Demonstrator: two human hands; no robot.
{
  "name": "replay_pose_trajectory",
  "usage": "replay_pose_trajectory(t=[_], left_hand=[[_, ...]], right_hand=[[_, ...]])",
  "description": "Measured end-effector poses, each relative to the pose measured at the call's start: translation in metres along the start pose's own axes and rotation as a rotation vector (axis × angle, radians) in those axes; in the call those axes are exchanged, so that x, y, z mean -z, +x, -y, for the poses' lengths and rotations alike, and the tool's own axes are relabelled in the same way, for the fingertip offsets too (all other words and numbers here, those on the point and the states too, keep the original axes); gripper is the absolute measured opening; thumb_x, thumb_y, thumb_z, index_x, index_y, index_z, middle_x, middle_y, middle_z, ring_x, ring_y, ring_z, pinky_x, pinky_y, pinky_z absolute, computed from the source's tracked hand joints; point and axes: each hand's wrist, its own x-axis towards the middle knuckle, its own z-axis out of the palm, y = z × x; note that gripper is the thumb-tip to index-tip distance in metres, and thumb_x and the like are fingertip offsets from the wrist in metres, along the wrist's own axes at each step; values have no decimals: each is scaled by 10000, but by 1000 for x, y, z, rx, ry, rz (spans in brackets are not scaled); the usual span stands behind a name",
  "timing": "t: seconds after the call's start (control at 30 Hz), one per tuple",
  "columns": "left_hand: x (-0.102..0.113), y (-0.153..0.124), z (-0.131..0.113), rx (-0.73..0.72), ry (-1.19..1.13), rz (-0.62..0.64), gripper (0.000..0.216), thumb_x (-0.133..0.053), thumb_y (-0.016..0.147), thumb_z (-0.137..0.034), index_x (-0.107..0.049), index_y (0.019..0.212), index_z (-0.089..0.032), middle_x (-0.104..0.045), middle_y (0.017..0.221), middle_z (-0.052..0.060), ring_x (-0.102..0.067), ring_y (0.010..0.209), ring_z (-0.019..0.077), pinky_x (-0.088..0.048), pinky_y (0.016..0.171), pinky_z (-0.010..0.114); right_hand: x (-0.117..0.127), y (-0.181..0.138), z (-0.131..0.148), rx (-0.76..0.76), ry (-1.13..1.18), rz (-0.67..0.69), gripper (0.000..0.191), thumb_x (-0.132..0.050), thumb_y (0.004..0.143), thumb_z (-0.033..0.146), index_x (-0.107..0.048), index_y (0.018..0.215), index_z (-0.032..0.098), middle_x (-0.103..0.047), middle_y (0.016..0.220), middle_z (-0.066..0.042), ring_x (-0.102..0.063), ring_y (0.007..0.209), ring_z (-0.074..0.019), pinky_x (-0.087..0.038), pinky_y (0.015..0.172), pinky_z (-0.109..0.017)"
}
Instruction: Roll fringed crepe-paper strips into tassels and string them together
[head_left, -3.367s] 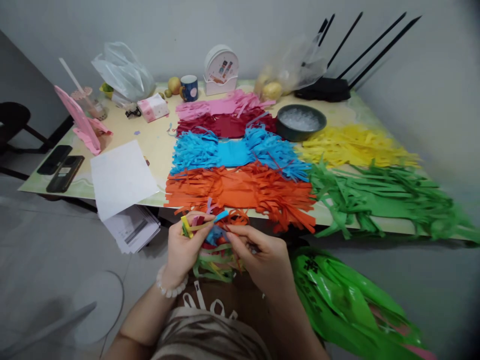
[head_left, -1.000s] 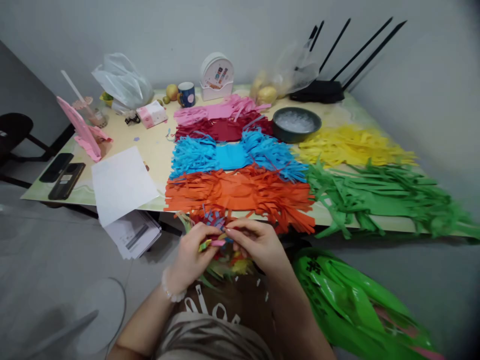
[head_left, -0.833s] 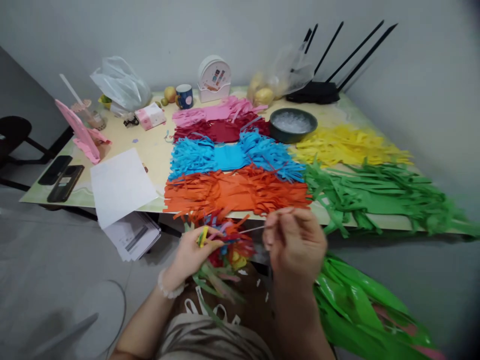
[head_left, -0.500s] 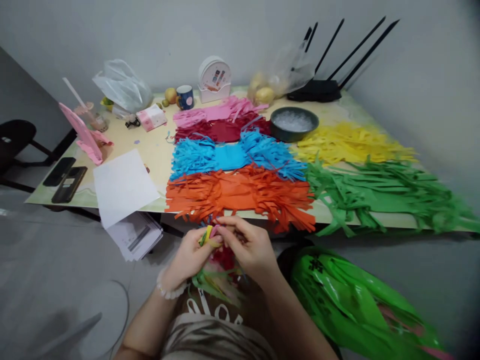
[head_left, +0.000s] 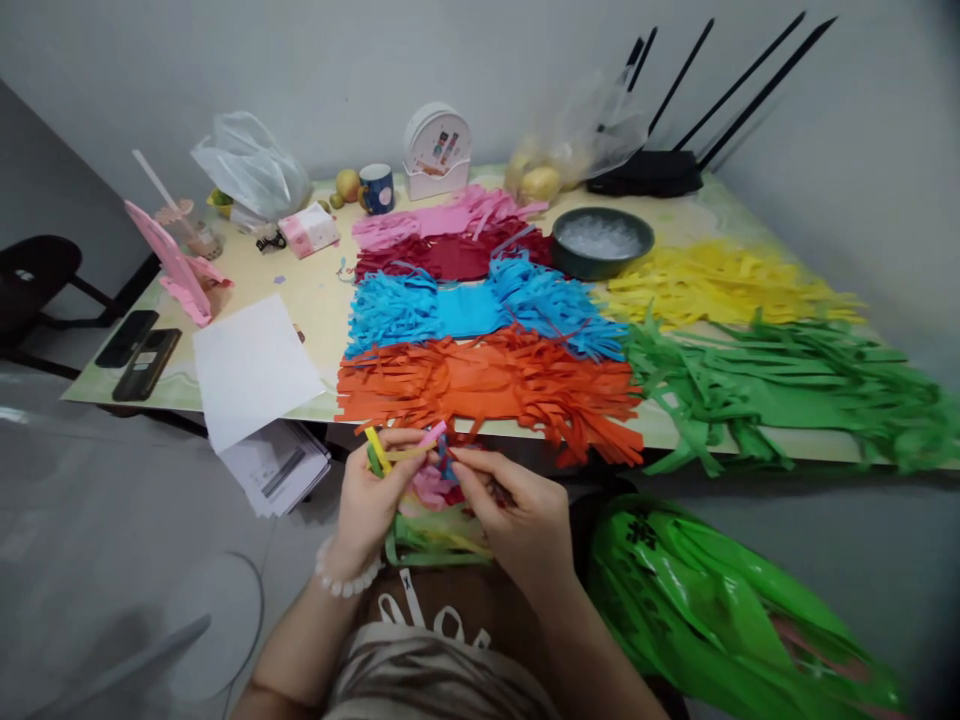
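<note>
Left hand (head_left: 369, 500): thumb and fingers closed on strip bundle (head_left: 430, 488), pink and yellow ends poking out above. Right hand (head_left: 517, 515): thumb and forefinger nearly together in pinch, just beside left fingertips — cannot tell what, if anything, lies between. Bundle in front of person, over lap, near edge of table (head_left: 169, 355); loose pale-green strands below hands. On tabletop beyond: orange fringe (head_left: 480, 378) nearest, then blue fringe (head_left: 466, 308). Green fringe (head_left: 772, 395) to right, overhanging edge.

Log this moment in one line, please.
left hand: holds coloured strips; right hand: at same strips; table: orange fringe, green fringe
</note>
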Motion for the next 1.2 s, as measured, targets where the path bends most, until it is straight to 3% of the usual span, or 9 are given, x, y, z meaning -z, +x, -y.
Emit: replay_pose_trajectory(t=[0.2,0.33,0.47,0.6,0.73,0.83,1.03,1.13,1.2], left_hand=[[1,-5,3,-179,281,-38,209,-738,832,-319,-755,964,-157,-770,908,78,-720,813,178,-546,756,254],[3,-7,6,-426,605,67,116,-669,886,-252,-750,917,-176,-736,848,53,-666,789,160,-498,757,255],[4,-7,8,-328,701,138,121,-682,878,-296,-680,888,-176,-705,837,26,-636,761,149,-468,725,240],[5,-4,12,-165,703,146,221,-710,850,-370,-615,857,-171,-628,763,-22,-553,677,120,-406,647,216],[4,0,16,-68,613,220,298,-709,842,-437,-606,842,-158,-558,696,-39,-485,623,103,-364,603,210],[3,3,14,-54,570,230,326,-707,841,-464,-624,834,-148,-576,718,-19,-499,643,110,-380,611,213],[10,10,3,-92,513,272,295,-629,896,-430,-721,909,-150,-719,980,93,-649,915,220,-491,844,297],[10,9,-3,-170,485,264,342,-565,933,-442,-752,912,-156,-710,1136,128,-635,1075,265,-472,963,343],[6,7,-6,-161,464,271,384,-565,928,-485,-746,935,-145,-727,992,119,-658,924,239,-506,853,315]], right_hand=[[-2,-1,0,-165,56,54,123,-651,852,188,-770,883,186,-732,654,-11,-623,491,-117,-517,507,-207],[-2,3,-10,-448,406,170,331,-681,841,322,-707,1134,171,-641,546,40,-529,391,-96,-472,396,-197],[-1,9,-23,-527,571,245,239,-763,773,382,-722,782,147,-641,556,4,-503,354,-75,-415,328,-171],[10,15,-23,-375,610,-114,167,-773,782,316,-704,734,171,-718,789,-33,-515,370,-53,-368,292,-156],[28,17,-14,-254,618,-404,59,-743,820,226,-691,812,199,-662,605,35,-517,375,-65,-408,338,-155],[34,16,-10,-296,532,-259,45,-749,814,198,-710,830,182,-650,588,20,-535,404,-82,-428,356,-176],[39,17,-15,-296,470,-327,54,-733,819,220,-709,859,193,-598,570,38,-452,396,-56,-322,340,-157],[35,19,-16,-342,381,-106,105,-720,813,243,-720,897,180,-585,549,37,-466,409,-70,-353,359,-169],[27,21,-15,-353,352,30,124,-705,813,269,-721,888,171,-621,585,15,-514,452,-87,-404,400,-181]])
